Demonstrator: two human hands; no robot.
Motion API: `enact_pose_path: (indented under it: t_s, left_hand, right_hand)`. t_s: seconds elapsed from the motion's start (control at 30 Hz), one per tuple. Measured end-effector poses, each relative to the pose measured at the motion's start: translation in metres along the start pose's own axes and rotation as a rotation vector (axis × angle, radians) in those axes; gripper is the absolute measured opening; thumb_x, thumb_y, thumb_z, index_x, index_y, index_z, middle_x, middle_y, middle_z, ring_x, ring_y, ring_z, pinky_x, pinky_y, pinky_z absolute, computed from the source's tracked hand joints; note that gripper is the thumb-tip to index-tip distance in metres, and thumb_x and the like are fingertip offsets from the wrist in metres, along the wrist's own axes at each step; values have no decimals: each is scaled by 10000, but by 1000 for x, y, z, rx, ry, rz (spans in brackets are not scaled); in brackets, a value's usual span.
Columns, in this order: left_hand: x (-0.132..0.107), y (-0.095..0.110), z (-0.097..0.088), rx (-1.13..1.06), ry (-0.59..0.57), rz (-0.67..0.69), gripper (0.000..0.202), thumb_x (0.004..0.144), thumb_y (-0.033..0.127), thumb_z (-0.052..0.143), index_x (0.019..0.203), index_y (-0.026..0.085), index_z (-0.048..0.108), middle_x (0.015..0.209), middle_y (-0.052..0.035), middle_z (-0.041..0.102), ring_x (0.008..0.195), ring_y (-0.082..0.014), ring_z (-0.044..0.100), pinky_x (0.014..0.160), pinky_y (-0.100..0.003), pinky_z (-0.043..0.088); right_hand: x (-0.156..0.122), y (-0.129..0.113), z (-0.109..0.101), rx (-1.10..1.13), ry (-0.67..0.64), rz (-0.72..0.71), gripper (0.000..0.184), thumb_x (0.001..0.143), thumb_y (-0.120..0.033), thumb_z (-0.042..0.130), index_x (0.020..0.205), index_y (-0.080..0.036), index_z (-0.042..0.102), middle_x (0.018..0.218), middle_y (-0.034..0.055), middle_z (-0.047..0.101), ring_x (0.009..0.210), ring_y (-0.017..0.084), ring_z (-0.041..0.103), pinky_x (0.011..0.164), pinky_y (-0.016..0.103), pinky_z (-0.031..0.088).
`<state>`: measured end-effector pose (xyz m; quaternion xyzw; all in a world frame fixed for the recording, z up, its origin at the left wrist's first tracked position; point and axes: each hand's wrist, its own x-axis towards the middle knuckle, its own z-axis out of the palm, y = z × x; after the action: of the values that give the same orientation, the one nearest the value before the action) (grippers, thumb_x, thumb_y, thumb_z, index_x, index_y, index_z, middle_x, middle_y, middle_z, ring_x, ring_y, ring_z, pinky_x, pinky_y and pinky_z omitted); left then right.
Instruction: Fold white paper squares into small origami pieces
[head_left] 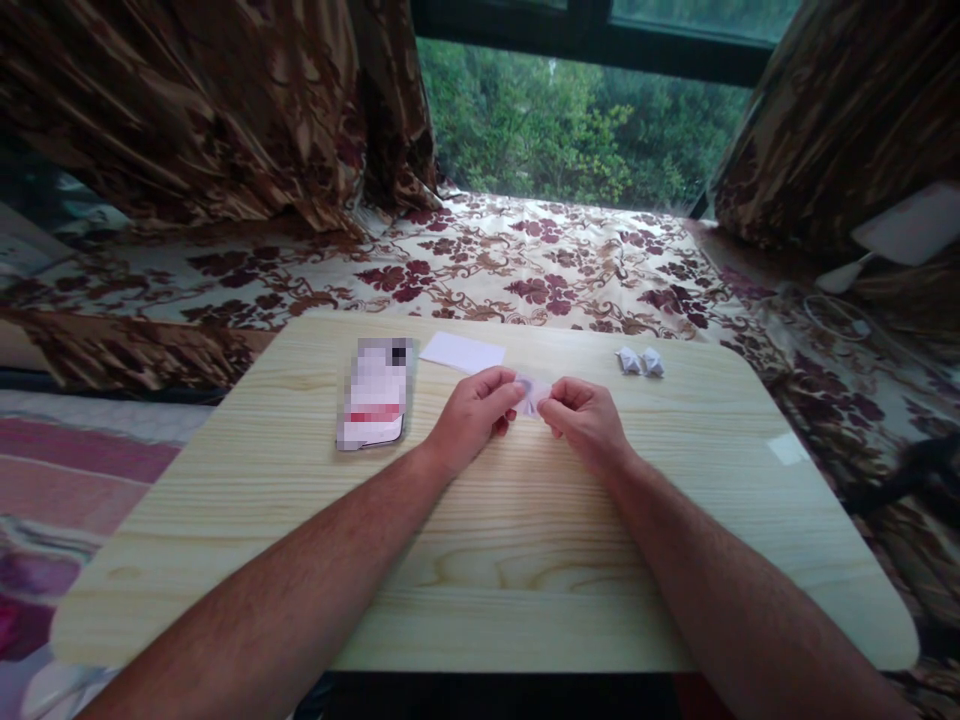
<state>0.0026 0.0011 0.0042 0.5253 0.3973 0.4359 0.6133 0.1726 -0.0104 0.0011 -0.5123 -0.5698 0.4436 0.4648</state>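
Between my two hands, above the middle of the table, is a small folded piece of white paper (531, 394) with creases in it. My left hand (480, 405) pinches its left side, thumb on top. Its right side is gripped by the thumb and fingers of my right hand (581, 415). The fingers partly cover the paper, so its full shape is hidden. Behind my left hand lies a flat white sheet of paper (461, 352). Two small folded white paper pieces (640, 362) sit side by side beyond my right hand.
A pixelated phone-like object (375, 395) lies left of my hands on the light wooden table (510, 560). A small white square (787, 449) is near the right edge. Behind are a floral-covered ledge (525, 260), curtains (247, 110) and a window (577, 120).
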Motion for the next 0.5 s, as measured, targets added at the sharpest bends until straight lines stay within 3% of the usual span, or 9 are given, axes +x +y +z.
enact_pose_path:
  t_s: [0.1,0.23,0.5]
  left_hand:
    - [2,-1,-2,-84,32,-7,303,794,416,651,922,143,671,712,-15,604,547,-91,502,458,-206,364]
    - [3,-2,-2,-41,66,2,336,732,358,729,987,143,689,649,20,576,486,-70,470,444,-203,337]
    - [1,0,-2,-9,10,31,332,707,316,754,973,140,662,623,45,565,493,-62,466,456,-199,328]
  right_hand:
    - [-1,-1,0,-10,-7,7,177,719,-244,634,591,-189,524,489,-55,507,448,84,413,451,237,275]
    - [-1,1,0,-24,-40,-3,178,728,-257,636,601,-187,532,496,-54,510,450,84,415,448,236,273]
    - [-1,1,2,-8,-29,-4,205,741,-266,646,597,-187,522,492,-52,509,450,83,407,447,236,271]
